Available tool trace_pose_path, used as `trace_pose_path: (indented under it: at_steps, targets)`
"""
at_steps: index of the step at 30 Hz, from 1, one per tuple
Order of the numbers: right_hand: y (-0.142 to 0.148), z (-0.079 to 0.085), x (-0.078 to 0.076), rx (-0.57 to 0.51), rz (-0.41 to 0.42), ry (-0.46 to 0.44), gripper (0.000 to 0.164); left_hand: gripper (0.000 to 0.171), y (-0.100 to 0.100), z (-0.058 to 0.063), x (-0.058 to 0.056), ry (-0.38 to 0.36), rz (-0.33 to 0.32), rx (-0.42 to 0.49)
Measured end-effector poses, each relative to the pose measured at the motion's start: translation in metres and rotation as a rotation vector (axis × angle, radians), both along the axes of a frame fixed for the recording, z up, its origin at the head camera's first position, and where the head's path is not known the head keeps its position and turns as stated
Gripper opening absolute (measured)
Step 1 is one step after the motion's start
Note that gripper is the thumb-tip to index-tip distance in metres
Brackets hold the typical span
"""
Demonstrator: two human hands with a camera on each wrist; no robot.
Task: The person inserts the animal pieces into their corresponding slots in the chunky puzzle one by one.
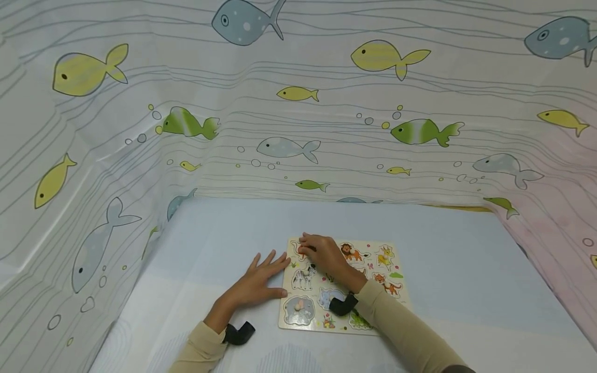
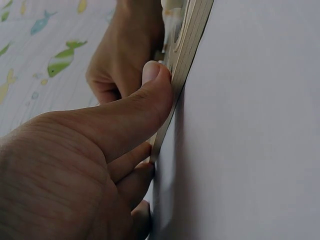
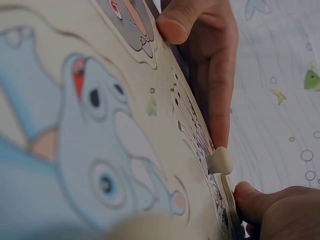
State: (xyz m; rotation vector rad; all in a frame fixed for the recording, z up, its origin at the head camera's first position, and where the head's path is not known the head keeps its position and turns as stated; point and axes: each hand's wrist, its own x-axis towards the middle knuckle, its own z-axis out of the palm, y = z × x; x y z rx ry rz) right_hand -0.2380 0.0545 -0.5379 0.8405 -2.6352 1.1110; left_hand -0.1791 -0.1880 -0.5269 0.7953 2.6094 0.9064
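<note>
A wooden animal peg puzzle board (image 1: 305, 328) lies flat on the table. My left hand (image 1: 261, 282) rests beside it with fingers spread, thumb and fingertips touching its left edge; the left wrist view shows the thumb (image 2: 157, 85) against that edge. My right hand (image 1: 328, 256) reaches across the board and pinches a reddish animal puzzle piece (image 1: 302, 250) at the far left corner, mostly hidden by the fingers. Nearby sit the zebra piece (image 1: 303, 280), the elephant piece (image 1: 291, 313) and the lion piece (image 1: 350, 253). A round knob (image 3: 222, 161) stands up from the zebra.
Other animal pieces fill the board, among them a blue one (image 1: 325, 297), an orange striped one (image 1: 388, 285) and a green one (image 1: 358, 321) partly under the right sleeve. A pale cloth (image 1: 224, 233) covers the table. Fish-patterned sheets (image 1: 261, 114) hang around the back and sides.
</note>
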Motion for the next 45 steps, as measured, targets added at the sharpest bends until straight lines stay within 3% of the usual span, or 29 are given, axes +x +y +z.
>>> trace_pose_path:
  at_steps: [31,45]
  targets:
    - [-0.0002,-0.0016,-0.0024,0.042,0.004,0.049,0.021,0.081,-0.0015,0.0029,-0.0009,-0.003,-0.012,0.031]
    - [-0.0038,0.0003,0.0013,0.115,-0.016,0.011,0.026,0.081,-0.0014,0.0018,-0.0008,-0.001,-0.020,0.025]
